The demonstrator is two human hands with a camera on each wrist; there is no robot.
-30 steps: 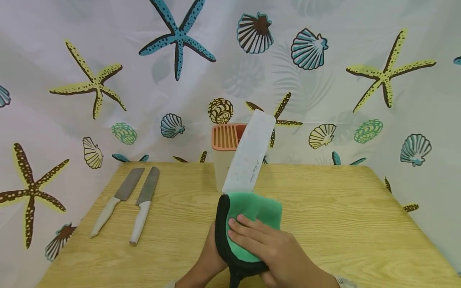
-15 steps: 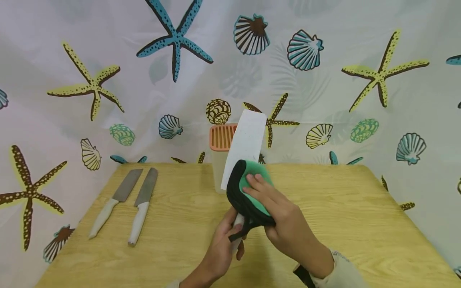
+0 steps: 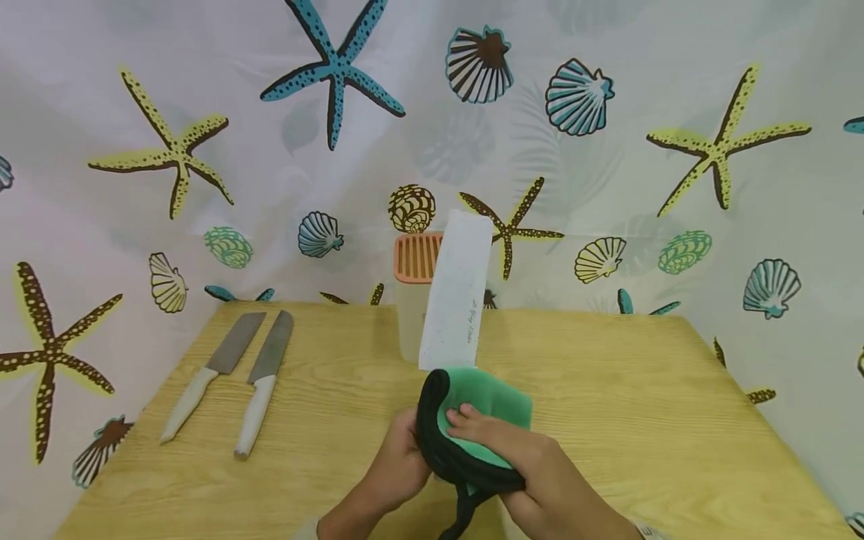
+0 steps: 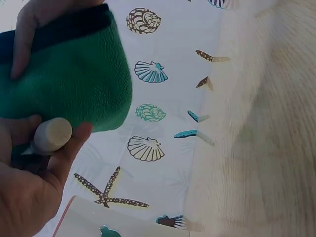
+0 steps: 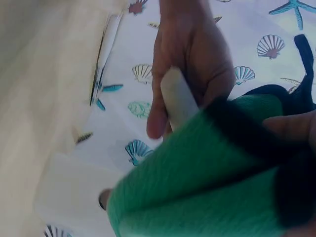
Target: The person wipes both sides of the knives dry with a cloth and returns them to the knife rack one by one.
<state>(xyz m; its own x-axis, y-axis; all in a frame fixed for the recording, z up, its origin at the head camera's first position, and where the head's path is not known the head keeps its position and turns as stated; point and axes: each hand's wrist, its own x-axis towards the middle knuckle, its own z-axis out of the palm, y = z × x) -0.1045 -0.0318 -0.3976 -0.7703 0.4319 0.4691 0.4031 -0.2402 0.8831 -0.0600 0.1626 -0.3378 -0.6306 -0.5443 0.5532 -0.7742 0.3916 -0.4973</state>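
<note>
A cleaver stands with its broad pale blade (image 3: 455,292) pointing up and away from me in the head view. My left hand (image 3: 391,469) grips its white handle (image 5: 177,96), whose butt end shows between the fingers in the left wrist view. A green cloth (image 3: 499,397) with a black border and a black loop is folded over the blade's lower part. Fingers of my right hand (image 3: 540,469) lie on top of the cloth, with the thumb underneath, pinching it round the blade. The blade's base is hidden under the cloth.
Two more knives with white handles, one squarish (image 3: 219,356) and one rounder-tipped (image 3: 266,375), lie at the left of the wooden table (image 3: 607,390). Behind the blade stands a cream knife block (image 3: 410,322) with an orange slotted top. A patterned curtain (image 3: 378,165) hangs behind.
The cloth slid from the blade down over the handle, up along the blade half a second ago, and is now back down near my left hand. The blade has shifted slightly left and become more upright.
</note>
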